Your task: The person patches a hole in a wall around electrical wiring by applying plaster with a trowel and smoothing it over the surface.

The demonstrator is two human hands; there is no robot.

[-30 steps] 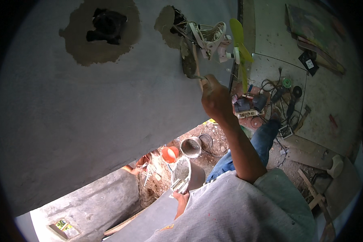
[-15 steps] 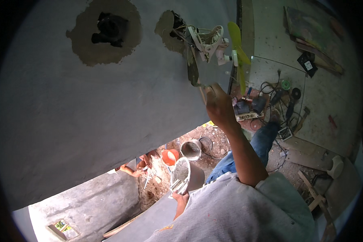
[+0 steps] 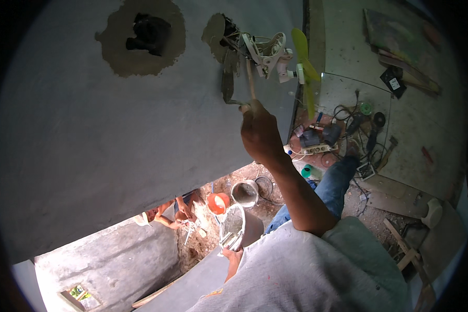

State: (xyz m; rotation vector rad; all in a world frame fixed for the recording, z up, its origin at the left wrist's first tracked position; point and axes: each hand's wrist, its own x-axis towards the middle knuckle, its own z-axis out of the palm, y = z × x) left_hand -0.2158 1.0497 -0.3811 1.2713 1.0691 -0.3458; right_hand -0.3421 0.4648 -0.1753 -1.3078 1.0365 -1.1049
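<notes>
My right hand (image 3: 259,130) is closed around the handle of a trowel. The trowel's dark, mortar-smeared blade (image 3: 227,83) lies against the grey wall (image 3: 114,145), just below a small hole (image 3: 228,39) ringed by damp mortar. From that hole hang wires and a white fan bracket (image 3: 265,54) with yellow blades (image 3: 308,67). A pale strip (image 3: 251,80) runs from near my hand up toward the bracket. Lower down, my left hand (image 3: 233,256) grips the rim of a whitish bucket (image 3: 253,229) against my body; slim pale pieces show inside it.
A larger dark hole (image 3: 150,34) with wide damp mortar (image 3: 119,57) is at upper left. Below stand an orange bucket (image 3: 218,204) and a grey bucket (image 3: 244,193). Another person's hands (image 3: 184,221) work there. Power tools, cords and a power strip (image 3: 320,150) lie right.
My right hand and the trowel have moved left, bringing the blade to the left of the fan bracket and closer to the small hole's mortar. My left hand still holds the bucket.
</notes>
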